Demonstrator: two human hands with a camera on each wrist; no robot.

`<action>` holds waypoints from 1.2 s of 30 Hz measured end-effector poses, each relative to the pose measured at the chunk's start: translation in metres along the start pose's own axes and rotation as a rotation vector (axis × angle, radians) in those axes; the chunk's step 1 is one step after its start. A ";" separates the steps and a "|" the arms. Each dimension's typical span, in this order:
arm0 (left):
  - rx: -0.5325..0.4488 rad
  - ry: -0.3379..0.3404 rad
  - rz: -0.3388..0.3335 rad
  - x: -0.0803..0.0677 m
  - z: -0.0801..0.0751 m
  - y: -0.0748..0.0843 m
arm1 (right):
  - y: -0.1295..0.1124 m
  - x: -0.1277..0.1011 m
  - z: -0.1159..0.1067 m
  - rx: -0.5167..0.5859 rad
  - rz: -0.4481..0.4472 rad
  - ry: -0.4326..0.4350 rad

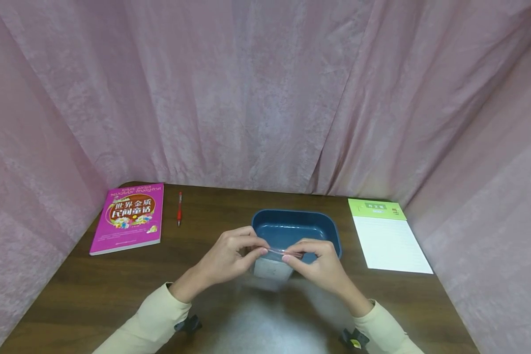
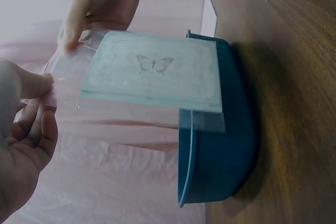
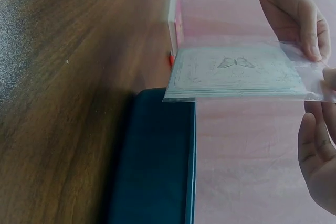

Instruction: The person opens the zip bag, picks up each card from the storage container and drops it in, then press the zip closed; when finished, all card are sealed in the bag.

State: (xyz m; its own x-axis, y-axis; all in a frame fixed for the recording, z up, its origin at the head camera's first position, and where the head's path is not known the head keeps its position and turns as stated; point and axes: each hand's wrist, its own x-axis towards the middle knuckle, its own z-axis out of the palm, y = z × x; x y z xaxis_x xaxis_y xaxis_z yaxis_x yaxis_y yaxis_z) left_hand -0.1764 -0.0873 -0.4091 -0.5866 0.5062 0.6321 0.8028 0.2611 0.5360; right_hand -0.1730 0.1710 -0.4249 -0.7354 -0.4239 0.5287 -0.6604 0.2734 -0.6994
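Observation:
Both hands pinch the top edge of a clear plastic bag (image 2: 68,85) over the near side of a blue bin (image 1: 292,216). My left hand (image 1: 234,253) grips the left end of that edge, thumb against the fingers. At the other end, my right hand (image 1: 316,260) pinches it too, the two hands a short gap apart. Hanging in the bag is a stack of pale green paper sheets (image 3: 239,72) with a butterfly print and a bordered design. The stack overlaps the bin's rim in both wrist views. A pinkish strip (image 1: 280,251) runs along the bag's edge between the fingers.
A magenta book (image 1: 130,221) lies at the table's far left, with a red pen (image 1: 179,209) beside it. To the right rests a lined writing pad (image 1: 391,243) with a green header. Pink curtains (image 1: 265,98) enclose the brown wooden table (image 1: 221,201) at the back and sides.

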 end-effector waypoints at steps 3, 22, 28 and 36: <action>-0.002 -0.009 -0.007 0.000 0.000 0.000 | -0.001 0.000 0.000 -0.001 -0.015 0.012; -0.014 -0.013 -0.013 -0.002 -0.003 -0.006 | -0.001 -0.001 0.001 0.015 0.030 0.043; 0.000 -0.011 0.024 -0.001 -0.002 -0.006 | -0.002 0.001 0.003 0.027 0.028 0.027; -0.012 0.012 0.029 0.000 -0.001 -0.006 | -0.001 0.004 0.008 0.064 -0.003 0.014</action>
State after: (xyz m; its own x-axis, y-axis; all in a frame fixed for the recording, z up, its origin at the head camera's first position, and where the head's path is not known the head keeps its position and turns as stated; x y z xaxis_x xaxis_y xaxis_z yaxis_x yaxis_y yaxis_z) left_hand -0.1807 -0.0896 -0.4119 -0.5642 0.5038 0.6541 0.8184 0.2363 0.5239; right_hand -0.1740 0.1622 -0.4257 -0.7355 -0.4126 0.5374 -0.6522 0.2164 -0.7265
